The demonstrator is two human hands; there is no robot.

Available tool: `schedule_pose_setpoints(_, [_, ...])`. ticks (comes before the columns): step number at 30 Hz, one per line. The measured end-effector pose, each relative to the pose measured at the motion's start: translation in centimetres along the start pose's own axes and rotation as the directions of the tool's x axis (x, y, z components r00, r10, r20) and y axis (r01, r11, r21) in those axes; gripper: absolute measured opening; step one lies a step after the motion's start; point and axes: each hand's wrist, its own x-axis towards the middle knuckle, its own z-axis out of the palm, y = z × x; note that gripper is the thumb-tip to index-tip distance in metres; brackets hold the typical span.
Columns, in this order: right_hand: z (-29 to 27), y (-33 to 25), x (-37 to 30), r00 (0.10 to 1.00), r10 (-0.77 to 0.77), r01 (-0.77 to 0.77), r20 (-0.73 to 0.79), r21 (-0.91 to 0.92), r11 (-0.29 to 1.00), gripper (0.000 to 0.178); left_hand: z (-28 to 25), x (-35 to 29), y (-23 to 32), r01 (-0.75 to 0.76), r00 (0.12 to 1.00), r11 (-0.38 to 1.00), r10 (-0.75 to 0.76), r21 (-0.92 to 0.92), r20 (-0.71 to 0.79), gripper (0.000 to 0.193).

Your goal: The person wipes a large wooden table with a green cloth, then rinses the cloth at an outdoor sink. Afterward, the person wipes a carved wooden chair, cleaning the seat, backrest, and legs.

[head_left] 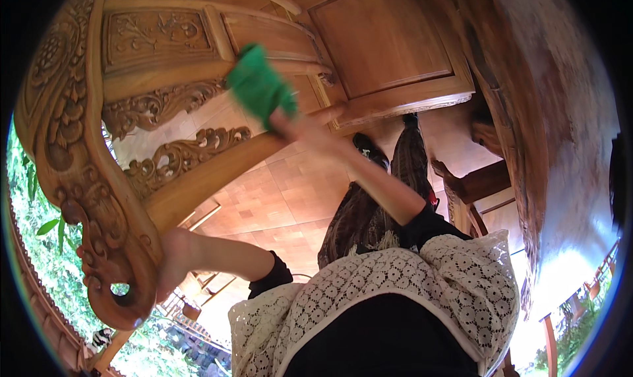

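Note:
A carved wooden bench [122,222] fills the left side, its scrolled top rail close to me and its openwork panels beyond. My left hand [173,261] holds the curled end of that rail. Most of its fingers are hidden by the wood. Stretched forward across the bench, my right hand [285,121] grips a green cloth [257,83]. Both cloth and hand are smeared by motion. The cloth is over the bench's rails, near a smooth wooden bar; whether it touches the wood I cannot tell.
A thick slab table [527,113] with a rough wooden edge runs along the right. A panelled wooden seat [382,40] stands ahead. Below lies a tiled floor [283,186], with my feet on it. A dark wooden chair part [484,182] juts out beneath the slab.

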Motion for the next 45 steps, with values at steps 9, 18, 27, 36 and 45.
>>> schedule_pose_setpoints(9, [6.3, -5.9, -3.4, 0.673, -0.739, 0.544, -0.002, -0.677, 0.497, 0.054, 1.0, -6.2, 1.7, 0.543, 0.807, 0.778, -0.588, -0.315, -0.059, 0.064])
schedule_pose_setpoints(18, [-4.3, 19.3, -1.2, 0.679, -0.115, -0.290, -0.725, -0.410, 0.865, 0.041, 4.6, -13.3, 5.4, 0.792, 0.608, 0.599, -0.758, -0.116, 0.236, 0.070])
schedule_pose_setpoints(27, [3.8, 6.4, -4.4, 0.785, -0.369, 0.162, -0.497, -0.411, 0.897, 0.064, 2.2, -15.6, 4.1, 0.896, 0.439, 0.434, -0.897, -0.097, 0.046, 0.088])
schedule_pose_setpoints(36, [-5.8, 18.1, -5.3, 0.886, -0.119, -0.225, -0.447, -0.640, 0.735, 0.044, -0.7, -25.7, 8.3, 0.975, 0.199, 0.136, -0.881, -0.173, 0.428, 0.074])
schedule_pose_setpoints(45, [-23.4, 24.1, -6.9, 0.880, -0.103, -0.475, -0.463, -0.857, -0.202, 0.040, -2.1, -32.5, 14.0, 0.862, -0.506, -0.356, -0.659, 0.361, 0.557, 0.038])
